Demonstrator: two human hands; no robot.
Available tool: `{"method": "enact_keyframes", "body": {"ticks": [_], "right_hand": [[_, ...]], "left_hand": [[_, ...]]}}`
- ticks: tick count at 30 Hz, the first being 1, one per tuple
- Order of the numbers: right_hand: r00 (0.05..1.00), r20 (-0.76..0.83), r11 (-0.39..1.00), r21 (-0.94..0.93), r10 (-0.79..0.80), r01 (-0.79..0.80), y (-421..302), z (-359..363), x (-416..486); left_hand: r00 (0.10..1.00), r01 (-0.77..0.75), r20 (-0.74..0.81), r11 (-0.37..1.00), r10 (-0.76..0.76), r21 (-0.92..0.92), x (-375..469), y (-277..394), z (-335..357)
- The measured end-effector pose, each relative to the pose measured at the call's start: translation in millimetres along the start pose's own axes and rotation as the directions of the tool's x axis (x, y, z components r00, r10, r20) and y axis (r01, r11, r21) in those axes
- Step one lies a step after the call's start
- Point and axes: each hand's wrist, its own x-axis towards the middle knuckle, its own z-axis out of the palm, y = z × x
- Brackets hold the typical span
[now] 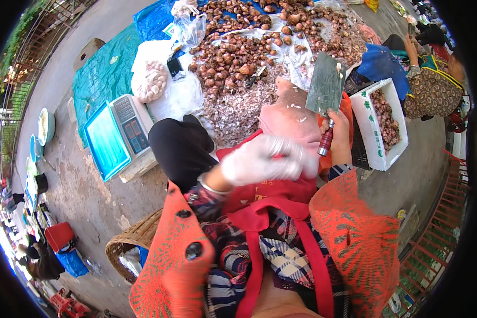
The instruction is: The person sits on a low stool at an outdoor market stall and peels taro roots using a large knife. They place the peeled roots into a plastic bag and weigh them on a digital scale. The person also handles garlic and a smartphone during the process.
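In my bare right hand [337, 129] is the dark red handle of a cleaver [326, 85], its broad blade pointing up, with small bits stuck to it. My left hand [262, 159], in a white glove, is blurred over my lap, above a red apron [270, 194]; whether it holds anything cannot be made out. A stained pink cloth [290, 115] covers my knee. Beyond it lie pinkish-white peel scraps [238, 111] and a pile of brown, unpeeled corms or bulbs [230, 63]. A small knife [256, 77] rests on the pile. A clear bag holds peeled pale pieces [150, 81].
A digital scale [133, 127] with a blue tray stands at the left on a block. At the right is a white foam box [367, 123] of small bulbs. A wicker basket [137, 234] is near my left side. Another person [433, 87] sits at the far right.
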Motion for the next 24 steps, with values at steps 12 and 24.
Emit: {"method": "enact_keyframes", "body": {"ticks": [12,24], "right_hand": [[0.999,0.040,0.986,-0.165,-0.018,0.024,24,-11,1],[0.944,0.307,0.992,-0.085,0.118,-0.096,25,3,-5]], "left_hand": [[0.956,0.260,-0.294,0.472,-0.003,0.842,23,-187,58],[0.988,0.025,-0.123,0.676,0.098,0.737,19,-154,59]]}}
